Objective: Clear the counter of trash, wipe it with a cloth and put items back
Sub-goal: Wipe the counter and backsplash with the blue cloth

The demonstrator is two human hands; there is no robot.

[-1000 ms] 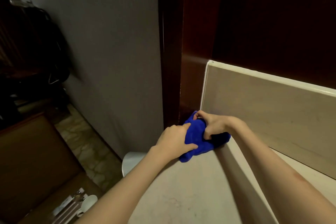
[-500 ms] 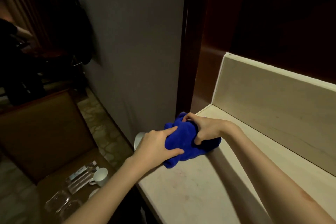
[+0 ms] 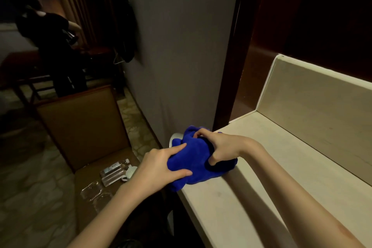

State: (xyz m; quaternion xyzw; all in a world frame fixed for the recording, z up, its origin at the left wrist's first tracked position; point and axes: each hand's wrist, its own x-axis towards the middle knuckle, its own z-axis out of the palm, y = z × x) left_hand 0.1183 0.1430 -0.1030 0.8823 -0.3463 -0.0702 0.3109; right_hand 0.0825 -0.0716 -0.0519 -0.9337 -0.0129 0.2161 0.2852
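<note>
Two hands, yours, grip one bunched cloth [image 3: 193, 159], deep blue and plush, at the near left corner of the counter [image 3: 267, 167], part of it hanging past the counter's front edge. Your left hand [image 3: 161, 167] pinches its lower end between thumb and curled fingers; your right hand [image 3: 219, 147] clutches the upper folds, fingers dug in. Left of the counter stands one chair [image 3: 84, 121], its seat carrying two clear bottles [image 3: 113, 172], one white cup [image 3: 128, 172] and clear wrappers [image 3: 94, 191]. Bottle labels are too small to read.
</note>
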